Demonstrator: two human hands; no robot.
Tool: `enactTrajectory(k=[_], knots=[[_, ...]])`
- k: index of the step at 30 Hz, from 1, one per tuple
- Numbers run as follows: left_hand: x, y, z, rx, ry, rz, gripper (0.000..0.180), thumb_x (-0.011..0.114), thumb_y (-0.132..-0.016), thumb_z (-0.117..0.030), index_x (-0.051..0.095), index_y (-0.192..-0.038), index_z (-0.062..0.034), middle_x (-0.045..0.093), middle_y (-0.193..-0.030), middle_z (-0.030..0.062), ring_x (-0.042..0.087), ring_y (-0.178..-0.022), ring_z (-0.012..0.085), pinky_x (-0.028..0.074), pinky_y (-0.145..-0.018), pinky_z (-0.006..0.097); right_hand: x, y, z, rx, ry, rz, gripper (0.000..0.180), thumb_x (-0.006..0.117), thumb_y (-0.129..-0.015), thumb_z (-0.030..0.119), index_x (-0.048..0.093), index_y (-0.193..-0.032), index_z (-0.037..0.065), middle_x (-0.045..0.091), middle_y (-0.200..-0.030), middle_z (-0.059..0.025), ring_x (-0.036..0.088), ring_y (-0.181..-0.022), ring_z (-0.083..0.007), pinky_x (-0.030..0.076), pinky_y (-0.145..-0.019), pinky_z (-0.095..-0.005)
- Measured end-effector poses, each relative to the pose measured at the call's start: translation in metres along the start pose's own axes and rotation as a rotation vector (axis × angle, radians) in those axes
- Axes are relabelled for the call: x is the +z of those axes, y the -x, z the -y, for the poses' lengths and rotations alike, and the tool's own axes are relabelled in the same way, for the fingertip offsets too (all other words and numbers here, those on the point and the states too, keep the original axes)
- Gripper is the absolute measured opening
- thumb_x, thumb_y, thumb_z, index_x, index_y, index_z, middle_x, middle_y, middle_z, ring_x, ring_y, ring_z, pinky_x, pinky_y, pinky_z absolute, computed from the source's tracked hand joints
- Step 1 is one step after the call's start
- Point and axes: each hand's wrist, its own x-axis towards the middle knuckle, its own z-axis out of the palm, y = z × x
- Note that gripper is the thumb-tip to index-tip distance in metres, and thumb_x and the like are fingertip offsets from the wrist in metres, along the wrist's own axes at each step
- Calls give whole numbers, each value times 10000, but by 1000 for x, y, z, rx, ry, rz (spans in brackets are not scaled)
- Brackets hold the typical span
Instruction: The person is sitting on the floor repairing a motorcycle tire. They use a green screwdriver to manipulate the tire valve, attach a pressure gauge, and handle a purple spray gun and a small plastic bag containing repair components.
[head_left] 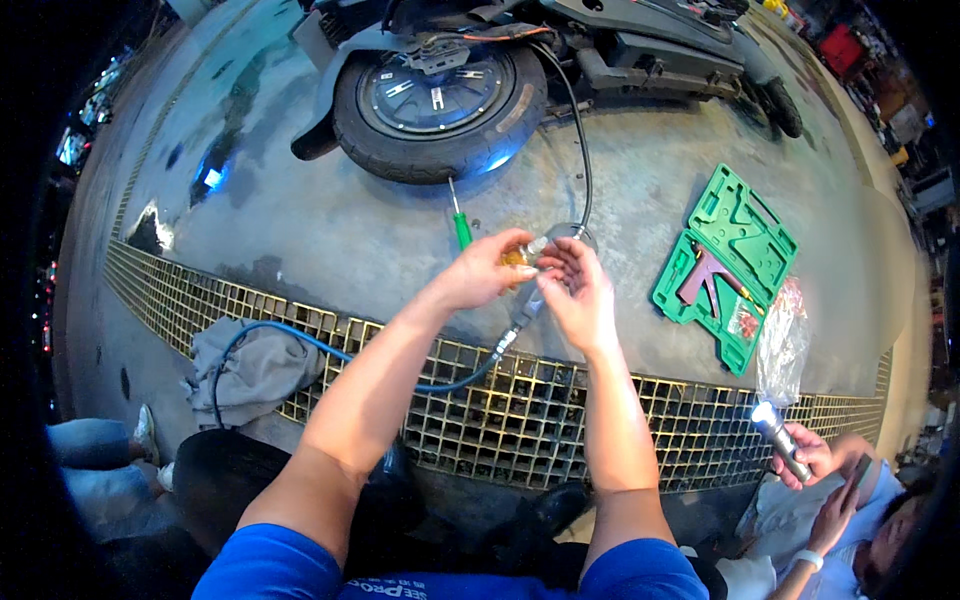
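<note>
In front of me, above the floor, my left hand [487,268] grips a small bottle [518,257] with amber contents and a pale, clear tip. Close beside it is my right hand [578,292], its fingers curled in toward the bottle's tip; whatever they pinch is too small to make out. Under and behind my hands lies a grey tyre inflator [528,305], partly covered by them. A black hose [586,150] runs from it toward the scooter, and a blue hose [445,387] leads off left. A green-handled screwdriver [461,228] lies near the tyre [430,160].
An electric scooter [640,55] lies on its side at the far edge. To the right, an open green case [740,225] holds a brown-handled tool [705,278], beside a plastic bag [785,345]. Another person's hand [808,455] holds a lit flashlight [782,443]. A floor grating [500,430] crosses in front, with a grey cloth [245,370].
</note>
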Motion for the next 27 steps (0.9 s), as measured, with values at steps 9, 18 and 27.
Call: enactTrajectory(k=[9,18,27], knots=[[0,17,11,353,-505,-251,407,719,-776,-235,581,-1109,-46,617,-1020,179,583,-975,359,468,-835,413,6,-17,33,124,538,158,264,696,-809,305,657,-821,44,624,-717,-181,625,-636,-329,477,-569,-383],[-7,19,16,370,-519,-141,395,750,-746,-206,601,-1068,-34,620,-954,150,606,-891,294,482,-777,380,10,-7,21,-28,621,204,235,654,-840,234,603,-823,5,592,-711,-210,612,-679,-377,466,-582,-415],[-1,12,28,180,438,69,396,681,-793,5,536,-1160,36,622,-1021,73,598,-933,139,502,-837,281,13,1,22,-182,449,128,205,711,-763,87,631,-944,33,621,-795,-105,606,-695,-231,491,-630,-323]])
